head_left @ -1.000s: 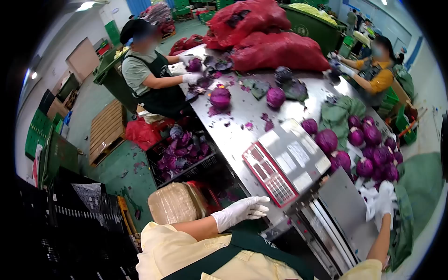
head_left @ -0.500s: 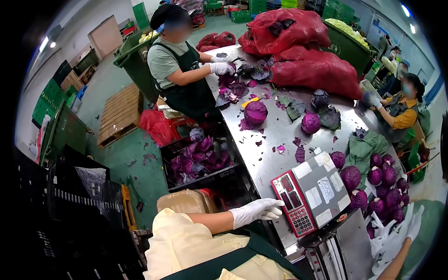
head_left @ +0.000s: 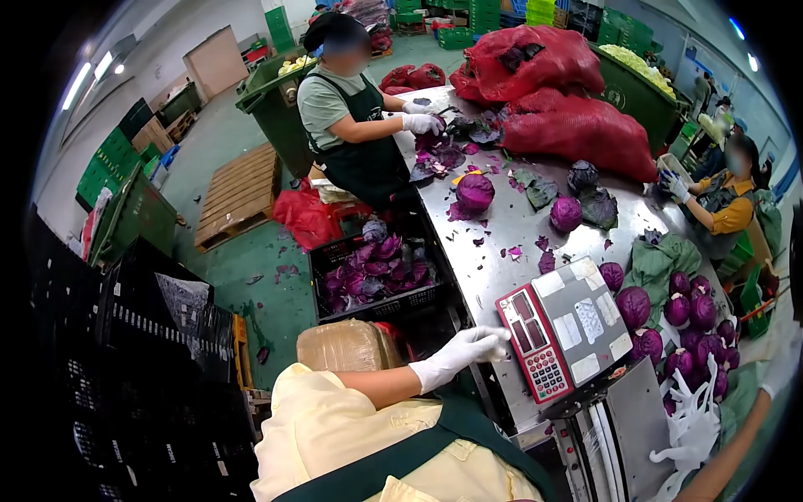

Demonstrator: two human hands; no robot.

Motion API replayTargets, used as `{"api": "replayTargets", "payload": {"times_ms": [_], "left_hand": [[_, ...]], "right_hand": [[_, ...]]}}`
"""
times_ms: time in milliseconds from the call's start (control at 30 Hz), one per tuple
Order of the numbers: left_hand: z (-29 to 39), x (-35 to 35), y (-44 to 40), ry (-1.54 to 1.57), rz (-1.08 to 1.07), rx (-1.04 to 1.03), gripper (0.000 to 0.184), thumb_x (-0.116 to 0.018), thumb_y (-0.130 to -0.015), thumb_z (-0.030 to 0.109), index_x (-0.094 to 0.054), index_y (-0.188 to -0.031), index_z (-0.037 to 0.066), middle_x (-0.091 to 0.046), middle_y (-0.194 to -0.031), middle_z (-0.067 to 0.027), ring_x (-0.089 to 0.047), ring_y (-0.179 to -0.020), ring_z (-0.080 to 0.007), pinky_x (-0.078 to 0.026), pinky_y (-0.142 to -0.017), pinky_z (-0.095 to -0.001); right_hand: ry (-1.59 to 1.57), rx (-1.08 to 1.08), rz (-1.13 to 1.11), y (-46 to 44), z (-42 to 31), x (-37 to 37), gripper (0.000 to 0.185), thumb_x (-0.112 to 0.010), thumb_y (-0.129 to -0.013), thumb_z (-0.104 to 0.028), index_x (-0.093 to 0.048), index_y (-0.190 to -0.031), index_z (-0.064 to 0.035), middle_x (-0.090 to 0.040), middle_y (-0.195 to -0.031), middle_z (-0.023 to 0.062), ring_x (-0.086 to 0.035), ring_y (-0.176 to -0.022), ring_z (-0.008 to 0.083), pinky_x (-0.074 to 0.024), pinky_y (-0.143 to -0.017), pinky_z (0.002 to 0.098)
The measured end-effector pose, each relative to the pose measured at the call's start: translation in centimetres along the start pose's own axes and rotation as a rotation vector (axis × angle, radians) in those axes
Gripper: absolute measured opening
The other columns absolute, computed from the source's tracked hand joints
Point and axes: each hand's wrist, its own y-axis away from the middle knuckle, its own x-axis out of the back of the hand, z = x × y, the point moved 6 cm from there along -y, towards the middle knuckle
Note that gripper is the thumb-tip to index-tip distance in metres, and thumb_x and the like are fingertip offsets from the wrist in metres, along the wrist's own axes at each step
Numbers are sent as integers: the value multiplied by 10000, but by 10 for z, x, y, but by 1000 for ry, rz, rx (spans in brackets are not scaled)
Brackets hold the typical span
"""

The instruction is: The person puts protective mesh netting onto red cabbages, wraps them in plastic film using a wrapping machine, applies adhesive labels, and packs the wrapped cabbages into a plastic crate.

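My left hand (head_left: 458, 360), in a white glove, is at the table's edge just left of the scale (head_left: 577, 322). Its fingers are stretched loosely toward the scale's red keypad, with nothing visible in them. Far to the right, my gloved right hand (head_left: 779, 370) is smeared by motion, so its fingers are unclear. Near it, a bunch of white plastic bags (head_left: 693, 422) hangs at the table's front, beside trimmed red cabbages (head_left: 682, 361) heaped next to the scale. A green cloth sack (head_left: 665, 266) lies behind them.
Across the steel table (head_left: 468, 284), a co-worker (head_left: 355, 125) handles cabbage leaves. Red mesh sacks (head_left: 577, 134) are piled at the back. A black crate (head_left: 381, 309) of leaves and a carton (head_left: 347, 345) stand left of the table. Another person (head_left: 723, 197) works at far right.
The view has shifted, moving the scene slightly right. My right hand has moved up and outward from the plastic bags, which now hang more freely. My left hand stays beside the scale.
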Motion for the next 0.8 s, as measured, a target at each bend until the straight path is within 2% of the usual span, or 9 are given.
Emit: {"api": "replayTargets", "payload": {"times_ms": [33,133,167,200,233,367,533,700,800], "left_hand": [[7,-7,-2,-1,3,-4,324,-518,-989,263,-574,-1263,99,-633,-1103,-55,-608,-986,-128,-473,-887,-249],[60,-41,-11,-141,14,-445,408,-599,-939,178,-507,-1322,73,-580,-1216,-54,-577,-1051,-123,-465,-935,-287],[78,-56,-8,-182,-10,-544,486,-643,-912,153,-474,-1358,60,-544,-1266,-73,-562,-1068,-126,-455,-940,-289],[107,-76,3,-349,-38,-733,583,-694,-869,169,-441,-1386,71,-541,-1261,-72,-548,-1100,-141,-445,-957,-304],[112,-89,5,-399,-73,-839,642,-730,-837,186,-433,-1395,74,-548,-1240,-73,-550,-1102,-158,-439,-963,-310],[93,-94,-23,-427,-112,-434,332,-691,-887,190,-575,-1143,15,-588,-1122,-55,-542,-1052,-101,-457,-904,-273],[118,-31,-81,-78,-21,-529,335,-635,-907,134,-542,-1209,22,-593,-1113,-45,-546,-1019,-103,-457,-866,-258],[118,53,-177,-39,-155,-216,344,-634,-892,106,-534,-1214,39,-597,-1089,-35,-553,-976,-105,-468,-848,-265],[161,113,-225,-83,-30,-342,192,-618,-916,106,-573,-1085,25,-613,-1079,-45,-576,-965,-99,-489,-840,-262]], "right_hand": [[-6,245,69,4,-15,-10,556,-451,-943,-396,-372,-1426,-132,-481,-1327,180,-522,-1152,262,-411,-929,339],[-1441,35,-466,92,-150,-5,545,-607,-772,-89,-503,-1303,-32,-622,-1032,87,-613,-850,132,-503,-620,282],[-1056,551,-352,124,-200,26,502,-568,-723,-30,-576,-1225,-40,-642,-885,70,-624,-713,111,-483,-570,239],[-1301,326,-760,158,-228,13,403,-526,-709,2,-652,-1091,-31,-624,-726,53,-614,-595,130,-487,-562,262],[-1343,549,-815,191,-254,1,254,-538,-874,-34,-652,-1099,-3,-652,-776,22,-598,-620,79,-480,-530,248],[-1346,398,-1114,243,-319,12,231,-654,-878,-225,-672,-920,1,-673,-756,153,-674,-649,241,-505,-591,328],[-1151,493,-937,232,-371,-33,275,-600,-896,-257,-664,-882,10,-616,-724,226,-621,-604,306,-464,-564,368],[-1346,112,-1460,225,-474,-81,296,-534,-899,-227,-690,-901,26,-670,-682,96,-598,-591,169,-466,-577,314],[-1350,63,-1554,183,-559,-77,314,-503,-922,-219,-690,-914,33,-674,-758,38,-578,-669,87,-470,-610,261]]}}
